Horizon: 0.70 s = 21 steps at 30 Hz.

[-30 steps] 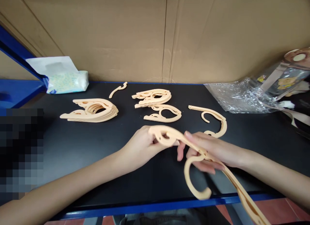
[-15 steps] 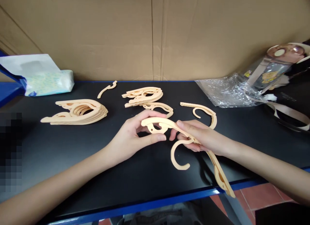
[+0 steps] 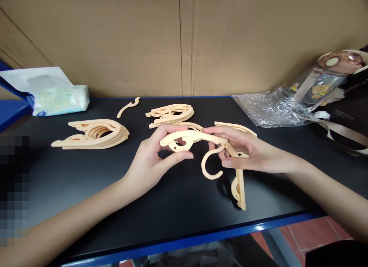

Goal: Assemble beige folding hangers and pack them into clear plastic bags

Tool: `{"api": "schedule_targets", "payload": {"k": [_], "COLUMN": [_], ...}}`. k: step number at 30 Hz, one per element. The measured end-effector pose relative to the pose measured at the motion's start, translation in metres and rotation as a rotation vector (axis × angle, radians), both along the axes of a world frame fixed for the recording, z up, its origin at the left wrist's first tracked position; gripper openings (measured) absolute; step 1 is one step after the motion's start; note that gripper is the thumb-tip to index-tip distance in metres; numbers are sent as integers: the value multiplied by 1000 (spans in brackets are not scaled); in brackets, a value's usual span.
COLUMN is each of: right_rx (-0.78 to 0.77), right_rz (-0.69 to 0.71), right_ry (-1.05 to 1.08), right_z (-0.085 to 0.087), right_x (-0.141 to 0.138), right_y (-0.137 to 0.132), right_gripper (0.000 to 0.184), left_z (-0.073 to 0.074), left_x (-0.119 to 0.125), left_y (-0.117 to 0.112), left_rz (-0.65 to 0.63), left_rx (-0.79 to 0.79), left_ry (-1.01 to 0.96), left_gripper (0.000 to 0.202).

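1. Cream plastic hanger [image 3: 201, 136] between your hands: your left hand [image 3: 150, 158] pinches one end [image 3: 165, 141], your right hand [image 3: 253, 150] grips around the hinge [image 3: 226, 143], probably steadying that joint
2. Its hook [image 3: 203, 165] curls towards you between them, the other arm [image 3: 242, 186] slanting down over the black table [image 3: 172, 209]
3. Beyond, folded hangers [image 3: 94, 144] lie stacked, perhaps to save room

You've got a brown, cardboard-looking wall [image 3: 115, 41] across the top of the frame, dark vertical seam [image 3: 180, 41] near the middle. Below, your black tabletop [image 3: 178, 205] with blue front edge [image 3: 218, 234]. Blue frame [image 3: 13, 110] far left. Lower right: reddish floor tiles [image 3: 301, 232], grey bar [image 3: 277, 240]. You get glare on the blue edge, right of centre.
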State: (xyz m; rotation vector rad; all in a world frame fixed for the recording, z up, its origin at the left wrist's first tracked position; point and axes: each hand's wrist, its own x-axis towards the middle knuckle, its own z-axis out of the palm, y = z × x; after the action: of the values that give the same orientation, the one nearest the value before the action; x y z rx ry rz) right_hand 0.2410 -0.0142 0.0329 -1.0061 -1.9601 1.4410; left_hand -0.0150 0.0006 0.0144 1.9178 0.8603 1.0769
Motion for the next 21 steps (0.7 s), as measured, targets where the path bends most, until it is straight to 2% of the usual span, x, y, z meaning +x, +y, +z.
{"api": "schedule_targets", "payload": {"k": [2, 5, 9, 14, 17, 21], "right_rx": [119, 322, 477, 969, 1068, 1068], "right_rz": [-9, -86, -173, -214, -207, -172], "right_ry": [-90, -224, -302, -507, -552, -602], "right_z": [0, -4, -8, -12, -15, -17], "right_x": [3, 1, -4, -7, -8, -8], "right_y": [2, 5, 1, -5, -3, -1], "right_gripper": [57, 42, 32, 28, 29, 30], "left_z": [0, 0, 0, 1, 2, 5], "left_x": [-1, -1, 0, 1, 4, 8], "left_y": [1, 0, -1, 0, -1, -2], "left_rz": [9, -25, -58, -46, -41, -53], "left_rx": [21, 54, 82, 67, -33, -333], "left_ry": [20, 59, 83, 121, 108, -15], "left_gripper": [37, 40, 43, 35, 29, 29]}}
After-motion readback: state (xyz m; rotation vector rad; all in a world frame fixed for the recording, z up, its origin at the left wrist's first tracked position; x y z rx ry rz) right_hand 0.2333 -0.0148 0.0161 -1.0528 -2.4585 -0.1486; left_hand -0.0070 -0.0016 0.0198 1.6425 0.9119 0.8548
